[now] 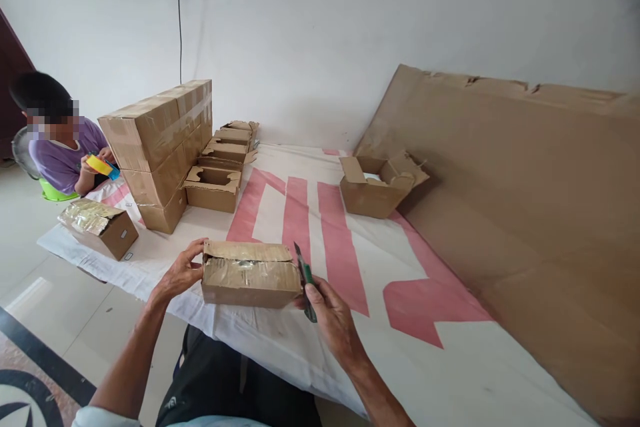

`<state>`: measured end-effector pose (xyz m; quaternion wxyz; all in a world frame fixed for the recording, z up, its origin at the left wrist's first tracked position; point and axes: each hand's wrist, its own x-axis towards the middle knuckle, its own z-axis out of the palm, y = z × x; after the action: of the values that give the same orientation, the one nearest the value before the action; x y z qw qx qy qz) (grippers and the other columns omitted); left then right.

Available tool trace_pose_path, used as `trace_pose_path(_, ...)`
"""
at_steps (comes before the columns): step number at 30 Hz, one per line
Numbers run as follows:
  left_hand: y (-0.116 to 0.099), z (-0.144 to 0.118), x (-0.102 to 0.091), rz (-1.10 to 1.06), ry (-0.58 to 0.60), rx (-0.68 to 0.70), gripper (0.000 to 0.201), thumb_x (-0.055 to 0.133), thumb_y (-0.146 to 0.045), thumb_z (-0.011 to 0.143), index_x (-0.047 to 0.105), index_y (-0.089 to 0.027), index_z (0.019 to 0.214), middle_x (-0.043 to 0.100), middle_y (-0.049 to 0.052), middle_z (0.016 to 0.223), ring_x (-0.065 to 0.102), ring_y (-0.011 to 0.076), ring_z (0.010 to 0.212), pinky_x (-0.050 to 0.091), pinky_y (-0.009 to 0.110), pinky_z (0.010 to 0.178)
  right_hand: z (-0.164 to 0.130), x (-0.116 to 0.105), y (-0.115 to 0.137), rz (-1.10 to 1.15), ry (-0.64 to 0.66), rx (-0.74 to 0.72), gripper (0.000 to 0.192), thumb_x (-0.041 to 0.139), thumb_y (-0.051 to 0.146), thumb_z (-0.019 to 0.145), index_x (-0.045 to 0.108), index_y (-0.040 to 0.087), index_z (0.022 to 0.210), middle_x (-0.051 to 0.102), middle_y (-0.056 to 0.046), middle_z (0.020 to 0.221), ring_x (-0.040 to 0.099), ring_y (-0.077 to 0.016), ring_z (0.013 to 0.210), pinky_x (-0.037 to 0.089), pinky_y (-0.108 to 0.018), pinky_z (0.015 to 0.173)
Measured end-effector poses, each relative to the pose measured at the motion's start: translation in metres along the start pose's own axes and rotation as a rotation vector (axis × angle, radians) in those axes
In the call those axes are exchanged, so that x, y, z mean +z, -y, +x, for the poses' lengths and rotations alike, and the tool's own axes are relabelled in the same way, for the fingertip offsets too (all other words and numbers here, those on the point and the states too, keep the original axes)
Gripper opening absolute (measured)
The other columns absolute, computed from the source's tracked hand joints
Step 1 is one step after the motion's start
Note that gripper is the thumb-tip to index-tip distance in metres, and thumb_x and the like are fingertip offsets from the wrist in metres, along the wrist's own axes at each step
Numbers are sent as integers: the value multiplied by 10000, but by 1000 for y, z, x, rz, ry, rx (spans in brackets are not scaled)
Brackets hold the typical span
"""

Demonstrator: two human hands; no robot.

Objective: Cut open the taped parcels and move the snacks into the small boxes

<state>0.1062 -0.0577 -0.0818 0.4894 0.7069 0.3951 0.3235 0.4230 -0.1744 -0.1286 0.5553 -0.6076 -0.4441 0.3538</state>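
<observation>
In front of me on the cloth-covered table lies a small cardboard box [250, 277], its top flaps closed, with shiny clear tape on them. My left hand [183, 270] presses against the box's left end, fingers at the upper corner. My right hand [330, 313] is wrapped around a utility knife [307, 280] with a green and dark handle. The knife's blade is out and points up and away, beside the box's right end. Some right-hand fingers are hidden behind the knife and box.
Stacked taped boxes [160, 153] stand at the left, with a taped box [100, 227] before them. Opened boxes [213, 187] line up behind; another open box [373, 190] sits right. A large cardboard sheet [525, 213] leans there. A person [65, 147] holds yellow tape [100, 165].
</observation>
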Motion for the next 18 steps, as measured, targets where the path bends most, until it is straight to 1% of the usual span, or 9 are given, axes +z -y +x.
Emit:
trace_pose_path(3, 1, -8, 6, 30, 32, -26, 504, 782, -257, 786, 739, -258, 1289, 435, 101, 1670, 470, 354, 1498, 546, 384, 1061, 11, -17, 14, -79, 24, -74, 571, 539, 765, 935, 689, 214, 935, 633, -18, 703, 569, -181, 616, 501, -323, 611)
trace_pose_path(5, 1, -12, 9, 49, 45, -26, 604, 787, -218, 745, 701, -263, 1342, 403, 103, 1692, 489, 351, 1484, 527, 403, 1090, 19, -28, 32, -128, 68, -106, 547, 524, 739, 953, 681, 216, 985, 612, -5, 720, 516, -160, 575, 478, -311, 570)
trace_pose_path(7, 0, -14, 11, 63, 45, -22, 673, 781, -194, 720, 668, -265, 1379, 399, 103, 1696, 511, 344, 1466, 524, 406, 1100, 25, -35, 56, -196, 157, -128, 493, 554, 682, 964, 678, 225, 1104, 671, -24, 816, 571, -173, 631, 505, -308, 590)
trace_pose_path(8, 0, -15, 12, 68, 41, -20, 689, 775, -196, 721, 653, -267, 1395, 411, 101, 1689, 526, 338, 1452, 527, 406, 1100, 27, -36, 68, -236, 223, -142, 460, 572, 643, 970, 681, 233, 1145, 717, -45, 905, 631, -193, 715, 536, -316, 639)
trace_pose_path(10, -1, -15, 14, 80, 32, -20, 703, 770, -212, 734, 630, -274, 1420, 442, 95, 1671, 552, 328, 1423, 534, 408, 1098, 30, -33, 92, -299, 380, -180, 398, 589, 568, 987, 710, 246, 1187, 770, -79, 1104, 710, -245, 958, 581, -353, 801)
trace_pose_path(12, -1, -16, 15, 91, 22, -20, 706, 775, -231, 743, 618, -281, 1430, 456, 91, 1662, 559, 327, 1413, 532, 413, 1101, 32, -25, 112, -330, 519, -223, 363, 584, 506, 1002, 743, 252, 1207, 774, -86, 1224, 707, -275, 1126, 568, -397, 951)
trace_pose_path(13, -1, -16, 15, 93, 20, -21, 705, 778, -238, 743, 617, -281, 1428, 453, 92, 1664, 554, 329, 1419, 527, 416, 1107, 33, -20, 120, -344, 566, -247, 351, 578, 478, 1008, 756, 252, 1209, 775, -86, 1238, 705, -278, 1149, 558, -409, 984)
trace_pose_path(15, 0, -17, 16, 91, 17, -23, 702, 773, -245, 746, 612, -280, 1428, 435, 93, 1672, 538, 332, 1436, 517, 422, 1116, 36, -10, 132, -388, 632, -298, 324, 576, 421, 1010, 775, 247, 1196, 784, -87, 1213, 713, -271, 1123, 553, -409, 982)
trace_pose_path(18, 2, -18, 17, 85, 15, -19, 712, 757, -254, 757, 593, -284, 1449, 419, 94, 1677, 523, 329, 1451, 507, 429, 1126, 42, 4, 146, -488, 700, -369, 296, 563, 354, 1013, 790, 237, 1163, 792, -76, 1097, 716, -238, 995, 549, -373, 895)
